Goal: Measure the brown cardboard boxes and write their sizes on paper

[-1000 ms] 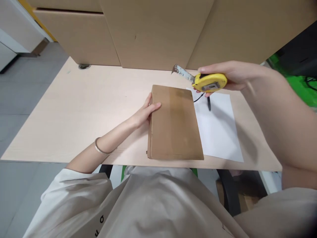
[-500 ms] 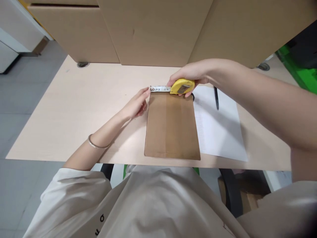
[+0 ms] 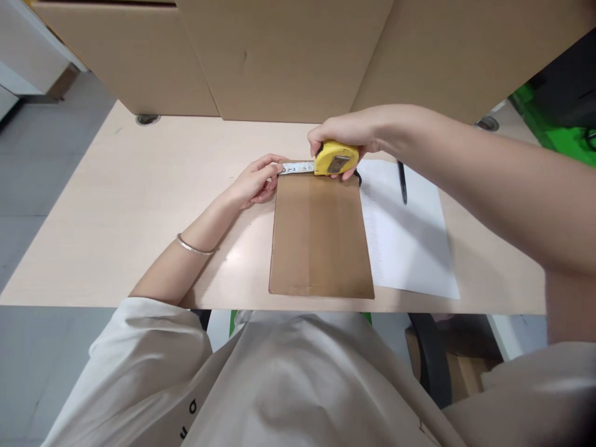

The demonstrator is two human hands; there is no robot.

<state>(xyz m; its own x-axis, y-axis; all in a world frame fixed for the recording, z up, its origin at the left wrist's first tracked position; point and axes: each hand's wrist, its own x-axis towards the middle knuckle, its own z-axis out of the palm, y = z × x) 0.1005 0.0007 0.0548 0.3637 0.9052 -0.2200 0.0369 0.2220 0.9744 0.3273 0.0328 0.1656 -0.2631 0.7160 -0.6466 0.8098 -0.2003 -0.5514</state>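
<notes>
A flat brown cardboard box (image 3: 321,239) lies on the pale wooden desk (image 3: 139,192) in front of me. My right hand (image 3: 342,133) is closed around a yellow tape measure (image 3: 335,158) at the box's far edge. A short length of white tape blade (image 3: 297,168) runs left from it along that edge. My left hand (image 3: 254,181) pinches the blade's end at the box's far left corner. A thin bracelet (image 3: 193,248) is on my left wrist.
A white sheet of paper (image 3: 410,242) lies right of the box with a black pen (image 3: 402,182) on it. Large cardboard panels (image 3: 279,56) stand along the desk's back. A green object (image 3: 554,124) and grey floor (image 3: 28,161) flank the desk.
My right hand brought the tape measure down from above the paper to the box's far edge. My left hand left the box's side and took the blade's end.
</notes>
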